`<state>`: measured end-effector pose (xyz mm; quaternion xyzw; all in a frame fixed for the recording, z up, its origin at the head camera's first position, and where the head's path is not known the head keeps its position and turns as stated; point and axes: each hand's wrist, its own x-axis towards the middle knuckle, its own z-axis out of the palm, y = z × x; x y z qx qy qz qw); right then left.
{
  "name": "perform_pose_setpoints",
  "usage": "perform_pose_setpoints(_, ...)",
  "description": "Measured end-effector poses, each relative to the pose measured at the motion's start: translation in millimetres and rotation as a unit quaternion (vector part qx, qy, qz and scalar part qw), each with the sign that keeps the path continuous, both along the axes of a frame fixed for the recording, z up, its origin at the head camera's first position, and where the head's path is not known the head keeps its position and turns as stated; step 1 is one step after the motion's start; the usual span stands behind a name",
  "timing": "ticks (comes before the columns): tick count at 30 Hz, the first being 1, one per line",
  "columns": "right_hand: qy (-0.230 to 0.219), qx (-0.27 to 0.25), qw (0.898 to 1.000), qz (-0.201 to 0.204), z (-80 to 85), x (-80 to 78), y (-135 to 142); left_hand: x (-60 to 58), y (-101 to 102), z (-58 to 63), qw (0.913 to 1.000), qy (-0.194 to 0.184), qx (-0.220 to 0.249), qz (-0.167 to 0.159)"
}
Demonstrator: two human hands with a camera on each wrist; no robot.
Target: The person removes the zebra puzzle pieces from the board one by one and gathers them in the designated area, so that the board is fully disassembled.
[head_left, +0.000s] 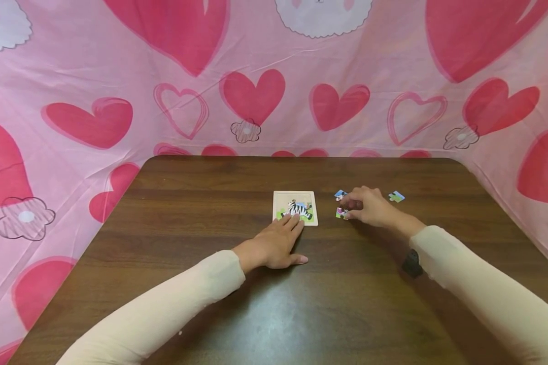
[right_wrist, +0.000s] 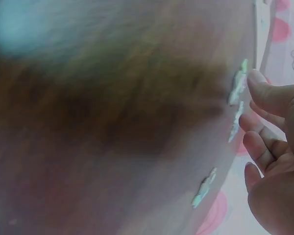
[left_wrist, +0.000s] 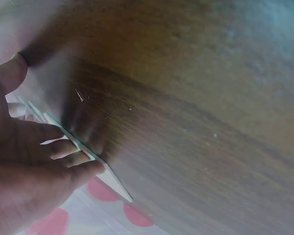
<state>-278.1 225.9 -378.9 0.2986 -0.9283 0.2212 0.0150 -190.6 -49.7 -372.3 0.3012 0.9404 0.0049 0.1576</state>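
Toward far edge of table (head_left: 187, 203), left hand (head_left: 276, 245) rests unclenched on puzzle board (head_left: 297, 195). Whether right hand (head_left: 371, 207) pinches puzzle piece (head_left: 340, 213), I cannot tell.

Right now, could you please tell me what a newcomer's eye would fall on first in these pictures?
Probably the pink cloth with big red hearts, hanging behind the brown table. Next might come the small zebra puzzle board near the table's middle, the left hand resting its fingers on the near edge. To the board's right, the right hand is at two loose pieces, with a third piece farther right.
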Motion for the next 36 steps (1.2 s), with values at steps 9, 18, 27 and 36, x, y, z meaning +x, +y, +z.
perform_pose_setpoints(9,0.008,-0.041,0.999,-0.007,12.9,-5.7,-22,-0.9,-1,1.2,0.9999,0.01,0.005,-0.004)
perform_pose_setpoints(18,-0.008,-0.055,0.998,0.007,19.6,-9.7,-48,-1.1,-2,-0.3,0.9999,0.011,0.009,-0.003)
perform_pose_setpoints(27,-0.035,-0.079,0.996,0.033,12.9,-18.9,-71,0.9,-3,2.8,0.9997,-0.01,0.021,0.005)
perform_pose_setpoints(36,-0.066,-0.076,0.994,0.05,7.5,-20.7,-92,1.6,-4,5.1,0.9998,-0.011,0.015,-0.001)
